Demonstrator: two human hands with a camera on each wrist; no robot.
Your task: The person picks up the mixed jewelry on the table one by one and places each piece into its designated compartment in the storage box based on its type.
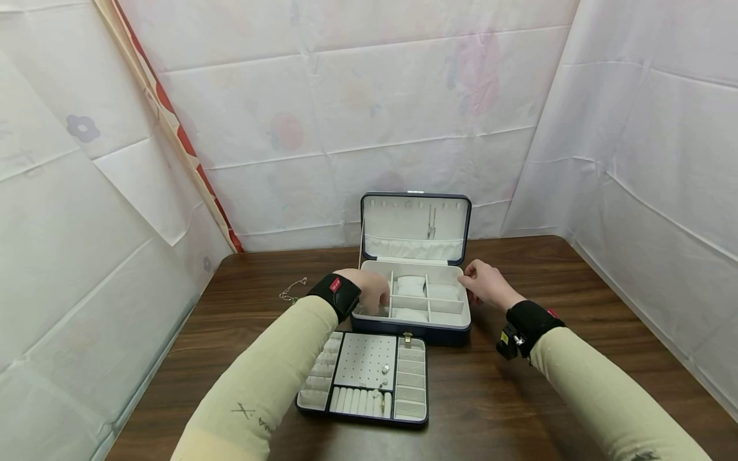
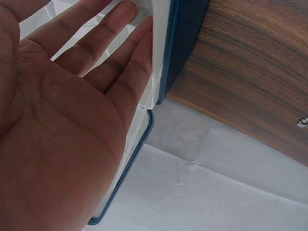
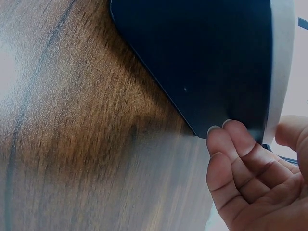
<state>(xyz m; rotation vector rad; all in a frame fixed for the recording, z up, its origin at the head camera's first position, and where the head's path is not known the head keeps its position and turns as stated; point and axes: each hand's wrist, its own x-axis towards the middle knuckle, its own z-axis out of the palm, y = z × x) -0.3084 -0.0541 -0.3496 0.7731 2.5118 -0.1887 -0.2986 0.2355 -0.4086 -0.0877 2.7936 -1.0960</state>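
Standing open on the table (image 1: 576, 358) is 1 box (image 1: 412, 320), its lid (image 1: 415, 227) upright at the far side with 1 chain hung inside. 5 compartments are counted in the box, 3 holding pads. The left hand (image 1: 369, 291) is laid in the left compartment, fingers (image 2: 103, 43) straight and close together. The right hand (image 1: 484, 282) is held at the box's right wall, fingers (image 3: 236, 149) curled against it. 1 tray (image 1: 364, 379) is seen nearer, with small rings. 1 chain (image 1: 291, 289) is left of the box.
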